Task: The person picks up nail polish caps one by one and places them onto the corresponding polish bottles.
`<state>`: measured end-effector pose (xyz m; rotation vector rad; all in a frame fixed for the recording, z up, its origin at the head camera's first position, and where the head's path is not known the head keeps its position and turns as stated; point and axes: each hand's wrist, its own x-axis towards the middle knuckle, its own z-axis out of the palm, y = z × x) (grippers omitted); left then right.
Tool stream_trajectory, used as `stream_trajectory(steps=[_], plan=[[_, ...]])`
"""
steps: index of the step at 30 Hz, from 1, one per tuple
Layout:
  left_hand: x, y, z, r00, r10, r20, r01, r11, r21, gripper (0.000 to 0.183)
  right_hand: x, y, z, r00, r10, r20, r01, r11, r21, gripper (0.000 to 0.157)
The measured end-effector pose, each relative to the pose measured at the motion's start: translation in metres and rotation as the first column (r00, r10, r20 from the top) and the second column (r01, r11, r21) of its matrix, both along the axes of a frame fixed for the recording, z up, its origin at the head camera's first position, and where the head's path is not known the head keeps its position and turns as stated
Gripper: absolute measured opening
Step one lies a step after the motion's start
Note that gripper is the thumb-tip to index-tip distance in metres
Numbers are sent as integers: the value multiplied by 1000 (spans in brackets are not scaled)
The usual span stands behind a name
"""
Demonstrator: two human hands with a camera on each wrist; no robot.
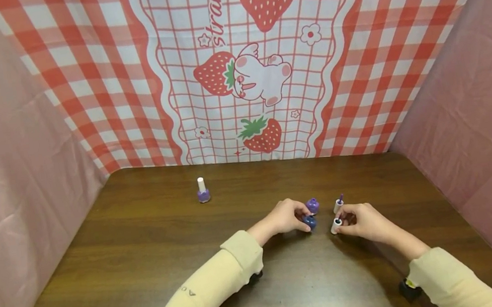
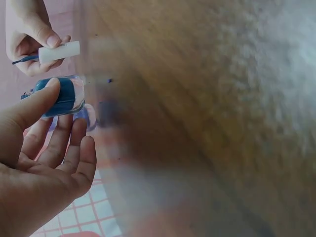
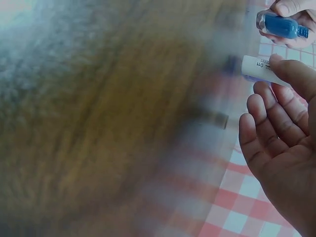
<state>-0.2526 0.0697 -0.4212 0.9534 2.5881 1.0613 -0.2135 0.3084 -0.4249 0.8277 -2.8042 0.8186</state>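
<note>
My left hand point(image 1: 286, 216) pinches an uncapped bottle of blue nail polish point(image 2: 68, 98) between thumb and fingers, low over the table. Opposite it, my right hand point(image 1: 366, 221) holds a white brush cap point(image 3: 256, 67) by its side. A thin blue-coated brush point(image 2: 25, 59) sticks out of that cap in the left wrist view. Bottle and cap are a small gap apart. Just beyond the left hand stands an open purple nail polish bottle point(image 1: 312, 205). Behind the right hand, a second white cap point(image 1: 338, 207) stands on the table with its purple brush pointing up.
Farther back on the left of the wooden table point(image 1: 147, 246) stands a capped purple nail polish bottle point(image 1: 203, 195). A red and white strawberry-print cloth point(image 1: 151, 123) hangs along the back edge. Pink cloths point(image 1: 458, 94) hang on both sides.
</note>
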Motion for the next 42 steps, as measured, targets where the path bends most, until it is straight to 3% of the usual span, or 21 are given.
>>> stream_trajectory(steps=[14, 20, 28, 36, 42], plan=[[13, -23, 24, 999, -1, 36, -1, 998, 66, 25, 3, -6, 29, 1000, -8, 26, 7, 1000, 16, 20], [16, -37, 37, 997, 15, 74, -21, 996, 84, 25, 0, -16, 48, 1000, -4, 27, 3, 999, 36, 20], [22, -57, 53, 998, 25, 66, -30, 996, 82, 26, -1, -33, 78, 1000, 10, -10, -9, 998, 64, 20], [29, -78, 65, 995, 48, 82, -56, 993, 108, 24, 0, -55, 105, 997, 31, 75, -34, 999, 30, 21], [37, -96, 74, 996, 50, 72, -60, 989, 139, 23, -6, -66, 115, 998, 65, 24, -66, 997, 30, 21]])
